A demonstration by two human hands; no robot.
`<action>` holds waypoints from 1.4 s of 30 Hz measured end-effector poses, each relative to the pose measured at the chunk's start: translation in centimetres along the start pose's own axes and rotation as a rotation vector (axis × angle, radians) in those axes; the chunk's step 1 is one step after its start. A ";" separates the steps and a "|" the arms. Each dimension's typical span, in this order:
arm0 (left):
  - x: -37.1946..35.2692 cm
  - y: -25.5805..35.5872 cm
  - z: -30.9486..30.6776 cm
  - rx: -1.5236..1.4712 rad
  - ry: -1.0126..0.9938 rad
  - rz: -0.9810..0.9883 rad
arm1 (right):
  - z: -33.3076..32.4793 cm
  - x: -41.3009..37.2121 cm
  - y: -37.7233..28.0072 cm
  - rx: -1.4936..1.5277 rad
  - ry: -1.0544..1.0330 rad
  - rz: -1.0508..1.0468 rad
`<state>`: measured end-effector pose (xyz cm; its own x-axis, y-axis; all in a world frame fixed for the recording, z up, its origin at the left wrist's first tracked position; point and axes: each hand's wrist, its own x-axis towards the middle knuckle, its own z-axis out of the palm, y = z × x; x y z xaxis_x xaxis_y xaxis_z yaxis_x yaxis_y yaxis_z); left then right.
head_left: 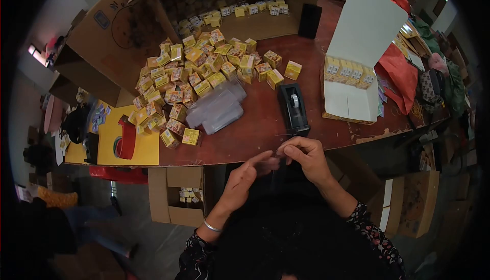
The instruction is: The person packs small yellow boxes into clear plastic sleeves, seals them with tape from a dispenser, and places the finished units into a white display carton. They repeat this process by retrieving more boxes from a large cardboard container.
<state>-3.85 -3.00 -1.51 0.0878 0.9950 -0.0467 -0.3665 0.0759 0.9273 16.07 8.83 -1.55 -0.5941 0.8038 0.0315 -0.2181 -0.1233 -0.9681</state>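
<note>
Just in front of the table's near edge, my left hand (243,179) holds a small clear plastic piece (266,165), its fingers partly blurred. My right hand (305,158) is beside it, thumb and forefinger pinched together; what they grip is too small to make out. Beyond my hands stands a black tape dispenser (294,110) with a roll of clear tape. Clear plastic sleeves (217,107) lie stacked on the red table, against a big heap of small yellow boxes (196,68). At the right, an open white carton (349,99) holds a row of yellow boxes at its back.
A large cardboard box (275,25) with more small boxes lies open behind the heap. A black block (310,20) stands beside it. A red tape dispenser (125,139) is on a yellow sheet. Below the table edge is an open carton (176,214). Another person's legs (97,224) show lower left.
</note>
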 end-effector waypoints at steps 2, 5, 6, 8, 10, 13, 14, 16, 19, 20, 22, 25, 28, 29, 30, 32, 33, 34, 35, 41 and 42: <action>-0.3 0.8 -0.5 -0.184 -0.101 -0.051 | 0.4 0.5 0.3 0.012 -0.022 0.013; -1.4 1.0 -1.3 -0.179 -0.154 -0.048 | 1.3 1.8 1.3 0.087 -0.125 -0.005; -1.7 0.9 -1.6 -0.197 -0.152 -0.005 | 1.9 2.2 1.3 0.115 -0.166 -0.001; -2.2 0.2 -2.4 -0.233 -0.150 0.081 | 3.5 3.1 1.2 0.169 -0.249 0.011; -2.7 -0.3 -3.2 -0.248 -0.128 0.155 | 5.2 4.3 1.8 0.165 -0.333 0.041; -4.5 -0.4 -4.3 -0.321 0.026 0.166 | 6.9 6.7 1.7 0.101 -0.451 0.199; -5.3 -0.3 -4.7 -0.355 0.098 0.151 | 7.4 7.9 1.5 0.070 -0.488 0.272; -6.9 0.3 -5.7 -0.332 0.240 0.221 | 9.8 10.6 2.7 -0.174 -0.392 0.081; -9.3 0.8 -8.1 -0.244 0.449 0.321 | 13.4 12.9 5.4 -0.759 -0.293 -0.308; -10.2 0.9 -8.9 -0.188 0.521 0.347 | 14.6 13.3 5.9 -0.891 -0.297 -0.378; -11.4 2.1 -9.5 -0.100 0.629 0.374 | 16.2 13.8 7.0 -1.091 -0.316 -0.454; -12.6 1.9 -10.0 -0.086 0.744 0.442 | 16.8 14.3 7.7 -1.151 -0.335 -0.448; -12.7 0.9 -10.5 -0.091 0.764 0.464 | 15.4 14.2 5.2 -0.817 -0.391 -0.138; -12.5 0.5 -10.6 -0.077 0.740 0.438 | 14.1 14.0 5.7 -0.619 -0.397 -0.073; -12.2 0.1 -10.8 -0.062 0.713 0.412 | 13.1 13.6 4.8 -0.524 -0.389 -0.055; -11.4 -0.1 -10.6 -0.048 0.654 0.366 | 11.4 12.3 2.0 -0.331 -0.376 -0.022; -10.7 -0.1 -10.1 -0.050 0.621 0.344 | 10.6 11.7 1.4 -0.215 -0.363 -0.075; -9.9 -0.2 -9.6 -0.052 0.586 0.321 | 10.5 10.8 0.4 -0.227 -0.360 -0.142; -9.1 -0.3 -9.1 -0.052 0.530 0.323 | 10.3 9.8 -0.9 -0.240 -0.352 -0.212; -5.5 1.5 -5.7 -0.065 0.430 0.350 | 9.0 7.8 -4.0 -0.739 -0.333 -0.693; -5.2 1.6 -5.4 -0.053 0.442 0.378 | 8.6 7.5 -4.3 -0.795 -0.356 -0.692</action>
<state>-9.85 -7.72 -1.82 -0.4490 0.8851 0.1230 -0.3435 -0.2980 0.8906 5.89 10.34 4.99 -0.7523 0.3263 0.5724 -0.1060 0.7975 -0.5939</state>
